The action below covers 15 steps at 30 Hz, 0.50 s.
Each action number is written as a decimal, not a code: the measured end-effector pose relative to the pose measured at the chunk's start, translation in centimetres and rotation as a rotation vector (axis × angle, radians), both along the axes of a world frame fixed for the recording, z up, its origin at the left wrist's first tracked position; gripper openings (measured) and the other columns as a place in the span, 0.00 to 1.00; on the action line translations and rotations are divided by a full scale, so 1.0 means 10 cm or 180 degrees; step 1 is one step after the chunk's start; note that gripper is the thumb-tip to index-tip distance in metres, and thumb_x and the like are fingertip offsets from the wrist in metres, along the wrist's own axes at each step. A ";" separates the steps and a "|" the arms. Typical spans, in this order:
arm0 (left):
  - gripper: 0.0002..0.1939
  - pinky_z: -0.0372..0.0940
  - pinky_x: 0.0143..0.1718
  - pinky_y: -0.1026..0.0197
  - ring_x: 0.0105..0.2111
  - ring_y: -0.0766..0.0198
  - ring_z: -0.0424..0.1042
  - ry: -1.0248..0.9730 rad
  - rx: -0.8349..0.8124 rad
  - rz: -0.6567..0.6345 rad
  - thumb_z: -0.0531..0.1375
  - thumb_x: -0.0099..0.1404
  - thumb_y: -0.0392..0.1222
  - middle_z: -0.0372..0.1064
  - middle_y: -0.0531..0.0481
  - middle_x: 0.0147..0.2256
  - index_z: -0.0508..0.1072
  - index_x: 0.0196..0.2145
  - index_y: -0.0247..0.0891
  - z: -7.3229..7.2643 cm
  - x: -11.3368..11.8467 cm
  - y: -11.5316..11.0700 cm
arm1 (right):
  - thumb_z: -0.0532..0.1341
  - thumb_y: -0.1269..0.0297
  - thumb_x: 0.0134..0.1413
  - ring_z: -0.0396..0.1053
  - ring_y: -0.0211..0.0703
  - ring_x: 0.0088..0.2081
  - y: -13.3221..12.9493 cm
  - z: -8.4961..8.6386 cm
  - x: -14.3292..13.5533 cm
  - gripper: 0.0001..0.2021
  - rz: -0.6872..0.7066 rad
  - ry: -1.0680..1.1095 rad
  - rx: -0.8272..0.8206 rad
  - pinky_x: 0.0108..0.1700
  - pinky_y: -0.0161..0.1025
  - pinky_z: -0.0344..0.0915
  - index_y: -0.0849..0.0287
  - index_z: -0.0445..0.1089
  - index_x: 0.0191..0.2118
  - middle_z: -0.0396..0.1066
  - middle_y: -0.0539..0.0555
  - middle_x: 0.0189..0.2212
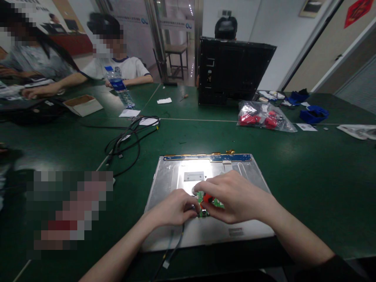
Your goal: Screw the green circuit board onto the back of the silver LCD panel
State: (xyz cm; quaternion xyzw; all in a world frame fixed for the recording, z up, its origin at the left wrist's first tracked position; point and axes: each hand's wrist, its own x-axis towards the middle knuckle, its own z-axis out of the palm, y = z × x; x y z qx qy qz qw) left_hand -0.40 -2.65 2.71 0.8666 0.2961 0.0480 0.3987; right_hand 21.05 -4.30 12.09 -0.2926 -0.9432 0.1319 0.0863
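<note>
A silver LCD display panel (164, 176) lies back side up on the table before me, with a blue circuit strip (202, 158) along its far edge. On its middle sits a small green circuit board (218, 203), partly covered by my hands. My right hand (235, 197) is closed over the board around a red-and-black handle, which looks like a small screwdriver (208, 197). My left hand (179, 207) is pinched at the board's left edge; what its fingertips hold is hidden. A thin dark cable (178, 244) with a white connector (166, 264) trails from beneath it over the panel's near edge.
Black cables (138, 137) lie tangled on the green table left of the panel. Farther back are a tilted water bottle (120, 88), an open cardboard box (84, 105), a black monitor (235, 72) and a plastic bag of red items (264, 117). Other people sit across and at left.
</note>
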 end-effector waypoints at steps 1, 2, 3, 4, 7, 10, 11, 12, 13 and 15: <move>0.07 0.59 0.29 0.65 0.25 0.65 0.68 0.0006 0.0006 -0.0002 0.60 0.60 0.32 0.74 0.52 0.26 0.79 0.33 0.37 0.00 0.00 0.00 | 0.54 0.63 0.59 0.59 0.36 0.26 0.00 0.00 0.00 0.08 -0.0018 -0.0017 0.0029 0.26 0.36 0.46 0.60 0.64 0.42 0.69 0.49 0.29; 0.07 0.59 0.29 0.65 0.25 0.66 0.68 -0.0002 0.0010 0.0005 0.60 0.60 0.32 0.74 0.52 0.26 0.79 0.33 0.37 0.00 0.00 0.00 | 0.54 0.62 0.60 0.59 0.36 0.25 -0.01 0.00 -0.01 0.09 -0.0031 -0.0041 0.0049 0.26 0.36 0.45 0.60 0.64 0.42 0.69 0.49 0.28; 0.07 0.58 0.28 0.65 0.24 0.66 0.67 -0.0016 0.0015 0.0020 0.60 0.59 0.32 0.73 0.52 0.25 0.79 0.33 0.37 0.00 0.00 0.00 | 0.54 0.61 0.60 0.59 0.36 0.25 -0.01 -0.01 -0.01 0.09 -0.0060 -0.0073 0.0071 0.25 0.36 0.45 0.60 0.65 0.42 0.69 0.49 0.28; 0.07 0.58 0.28 0.65 0.23 0.66 0.67 -0.0028 0.0017 0.0035 0.60 0.59 0.31 0.73 0.53 0.25 0.79 0.33 0.37 0.00 0.00 -0.01 | 0.53 0.60 0.61 0.59 0.36 0.24 -0.01 -0.01 -0.01 0.10 -0.0094 -0.0116 0.0087 0.25 0.36 0.44 0.60 0.65 0.42 0.70 0.49 0.27; 0.08 0.57 0.27 0.66 0.22 0.67 0.66 0.0000 0.0022 0.0060 0.59 0.58 0.30 0.73 0.53 0.24 0.79 0.32 0.37 0.00 0.01 -0.01 | 0.53 0.58 0.62 0.59 0.37 0.24 -0.01 0.00 -0.02 0.11 -0.0155 -0.0209 0.0065 0.25 0.36 0.43 0.60 0.65 0.42 0.70 0.50 0.26; 0.09 0.57 0.28 0.66 0.24 0.66 0.67 0.0021 0.0024 0.0038 0.59 0.57 0.30 0.73 0.53 0.25 0.79 0.33 0.37 -0.01 0.01 -0.01 | 0.54 0.60 0.59 0.61 0.38 0.27 -0.01 0.02 -0.01 0.11 -0.0056 -0.0091 -0.0042 0.26 0.37 0.46 0.60 0.65 0.44 0.71 0.51 0.30; 0.09 0.58 0.29 0.66 0.25 0.65 0.68 0.0010 0.0037 0.0031 0.59 0.57 0.30 0.74 0.52 0.26 0.79 0.33 0.37 -0.02 0.01 0.00 | 0.55 0.62 0.57 0.62 0.38 0.27 -0.01 0.03 0.00 0.11 -0.0017 -0.0026 -0.0076 0.27 0.37 0.47 0.60 0.65 0.44 0.71 0.51 0.31; 0.09 0.58 0.30 0.65 0.26 0.64 0.69 0.0004 0.0052 0.0029 0.59 0.58 0.30 0.74 0.52 0.27 0.79 0.34 0.37 -0.02 0.00 0.00 | 0.55 0.63 0.55 0.62 0.38 0.28 -0.01 0.03 0.00 0.12 0.0013 0.0025 -0.0102 0.27 0.37 0.48 0.60 0.65 0.44 0.71 0.52 0.32; 0.09 0.59 0.30 0.65 0.27 0.64 0.70 0.0008 0.0067 0.0027 0.60 0.58 0.31 0.74 0.51 0.28 0.79 0.34 0.37 -0.02 0.00 0.00 | 0.55 0.64 0.54 0.61 0.38 0.28 -0.02 0.04 0.01 0.13 0.0025 0.0056 -0.0112 0.27 0.37 0.48 0.61 0.65 0.45 0.70 0.52 0.32; 0.09 0.59 0.31 0.64 0.29 0.62 0.71 0.0036 0.0075 0.0030 0.60 0.58 0.31 0.74 0.51 0.28 0.79 0.34 0.37 -0.03 0.00 0.00 | 0.54 0.65 0.53 0.60 0.38 0.27 -0.02 0.04 0.01 0.12 0.0024 0.0073 -0.0101 0.27 0.37 0.49 0.61 0.65 0.44 0.70 0.51 0.32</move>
